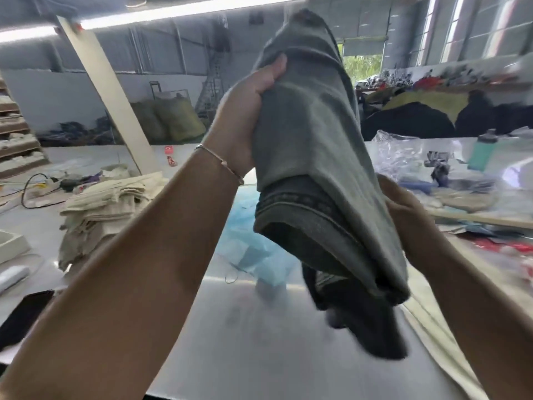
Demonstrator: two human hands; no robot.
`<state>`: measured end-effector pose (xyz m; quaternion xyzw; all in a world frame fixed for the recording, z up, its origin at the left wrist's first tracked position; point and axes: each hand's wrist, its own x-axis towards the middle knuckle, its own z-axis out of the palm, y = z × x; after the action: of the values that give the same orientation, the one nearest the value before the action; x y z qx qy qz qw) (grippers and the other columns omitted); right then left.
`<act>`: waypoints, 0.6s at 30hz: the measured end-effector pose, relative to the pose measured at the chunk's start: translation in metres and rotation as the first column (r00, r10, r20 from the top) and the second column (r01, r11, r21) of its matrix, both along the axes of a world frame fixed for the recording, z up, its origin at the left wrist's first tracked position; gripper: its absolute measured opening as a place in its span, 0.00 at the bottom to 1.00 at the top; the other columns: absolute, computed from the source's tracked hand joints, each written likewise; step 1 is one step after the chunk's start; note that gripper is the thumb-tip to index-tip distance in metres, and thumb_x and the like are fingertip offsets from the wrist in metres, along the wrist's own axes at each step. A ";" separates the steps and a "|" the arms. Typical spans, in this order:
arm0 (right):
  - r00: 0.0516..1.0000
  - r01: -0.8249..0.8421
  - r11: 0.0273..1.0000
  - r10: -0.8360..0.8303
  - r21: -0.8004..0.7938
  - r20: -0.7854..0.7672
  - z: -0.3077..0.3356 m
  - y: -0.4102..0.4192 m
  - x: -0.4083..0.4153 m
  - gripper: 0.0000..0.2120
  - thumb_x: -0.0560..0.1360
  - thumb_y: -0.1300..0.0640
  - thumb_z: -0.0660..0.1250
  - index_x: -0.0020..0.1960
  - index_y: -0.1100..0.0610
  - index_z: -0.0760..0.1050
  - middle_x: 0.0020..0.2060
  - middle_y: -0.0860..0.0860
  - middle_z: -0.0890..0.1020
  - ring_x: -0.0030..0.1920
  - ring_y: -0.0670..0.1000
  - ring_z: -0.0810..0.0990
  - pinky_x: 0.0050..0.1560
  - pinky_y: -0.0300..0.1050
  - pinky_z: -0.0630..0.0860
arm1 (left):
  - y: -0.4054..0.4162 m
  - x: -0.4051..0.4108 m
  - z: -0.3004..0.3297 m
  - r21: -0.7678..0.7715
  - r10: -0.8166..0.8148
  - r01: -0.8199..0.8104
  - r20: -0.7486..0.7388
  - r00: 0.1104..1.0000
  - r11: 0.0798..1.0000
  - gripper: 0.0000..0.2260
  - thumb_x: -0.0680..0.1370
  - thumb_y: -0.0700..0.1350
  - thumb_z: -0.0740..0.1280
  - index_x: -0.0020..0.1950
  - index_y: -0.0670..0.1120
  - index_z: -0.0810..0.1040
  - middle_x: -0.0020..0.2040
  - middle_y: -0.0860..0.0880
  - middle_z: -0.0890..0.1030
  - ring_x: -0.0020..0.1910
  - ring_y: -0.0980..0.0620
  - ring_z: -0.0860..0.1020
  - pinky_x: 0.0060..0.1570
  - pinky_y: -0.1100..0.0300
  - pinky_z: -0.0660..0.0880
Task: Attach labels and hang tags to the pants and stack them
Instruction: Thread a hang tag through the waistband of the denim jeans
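Pants (311, 145), grey-green, one pair, are held up in the air above the table (230, 327), bunched, with the dark patterned waistband (291, 206) turned toward the camera and a darker part hanging down blurred below. The left hand (245, 116) is raised at the garment's left side, thumb and fingers curled into a fold of the cloth; a thin bracelet (222, 163) is worn on that wrist. The right hand (403, 215) is seen at the lower right edge of the cloth, its fingers largely hidden behind the fabric, so their grip cannot be told. Much of the table's middle is blocked from view by the garment and both forearms. Stack of cream folded pants (106, 203): at the left, on the table. Light blue plastic (253, 249): beneath the held pair. Dark phone (23, 313): at the near left edge. Clear plastic bags (403, 157) and a teal bottle (481, 151): at the right, well apart from the stack.
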<state>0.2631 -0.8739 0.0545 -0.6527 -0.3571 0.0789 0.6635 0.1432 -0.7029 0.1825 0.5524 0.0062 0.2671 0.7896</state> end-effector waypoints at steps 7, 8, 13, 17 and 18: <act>0.942 0.219 0.948 -0.144 -0.231 0.302 -0.037 0.045 0.026 0.20 0.79 0.48 0.62 0.70 0.51 0.71 0.66 0.48 0.76 0.65 0.48 0.74 0.68 0.46 0.67 | 0.088 -0.036 -0.089 0.002 0.248 -0.250 -0.157 0.956 0.968 0.17 0.79 0.50 0.66 0.66 0.45 0.77 0.60 0.43 0.81 0.58 0.45 0.80 0.55 0.52 0.78; 0.916 0.261 0.908 -0.125 -0.328 0.381 -0.061 0.056 0.025 0.21 0.79 0.46 0.62 0.71 0.50 0.70 0.68 0.48 0.74 0.68 0.49 0.71 0.71 0.49 0.64 | 0.105 -0.044 -0.119 -0.019 0.248 -0.263 -0.272 0.930 0.965 0.17 0.79 0.50 0.66 0.65 0.45 0.78 0.59 0.42 0.82 0.57 0.45 0.81 0.55 0.52 0.78; 0.928 0.278 0.363 0.138 -0.890 0.346 -0.221 0.080 -0.013 0.27 0.79 0.36 0.50 0.77 0.42 0.55 0.77 0.45 0.56 0.77 0.49 0.52 0.75 0.56 0.51 | 0.157 -0.087 -0.287 0.132 0.222 -0.213 -0.848 0.482 0.968 0.16 0.78 0.45 0.69 0.60 0.35 0.79 0.52 0.36 0.83 0.50 0.39 0.81 0.56 0.46 0.77; 0.918 0.301 0.336 0.150 -0.892 0.366 -0.294 0.078 -0.051 0.32 0.78 0.34 0.38 0.69 0.43 0.72 0.72 0.51 0.70 0.76 0.45 0.34 0.74 0.54 0.36 | 0.187 -0.102 -0.371 0.292 0.289 -0.039 -0.904 0.315 0.956 0.13 0.79 0.41 0.68 0.59 0.34 0.79 0.56 0.36 0.81 0.57 0.39 0.79 0.61 0.46 0.74; 0.903 0.348 0.380 0.112 -0.857 0.416 -0.296 0.082 -0.052 0.35 0.78 0.35 0.36 0.63 0.45 0.79 0.65 0.52 0.78 0.77 0.46 0.37 0.73 0.51 0.35 | 0.196 -0.100 -0.376 0.300 0.300 -0.054 -0.895 0.331 0.953 0.12 0.79 0.42 0.68 0.58 0.35 0.80 0.53 0.38 0.83 0.55 0.41 0.80 0.59 0.48 0.75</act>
<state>0.2107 -0.7921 -0.2418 -0.9338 -0.3337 0.0762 0.1047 0.0430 -0.5064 -0.1935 0.6833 0.4849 -0.0107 0.5457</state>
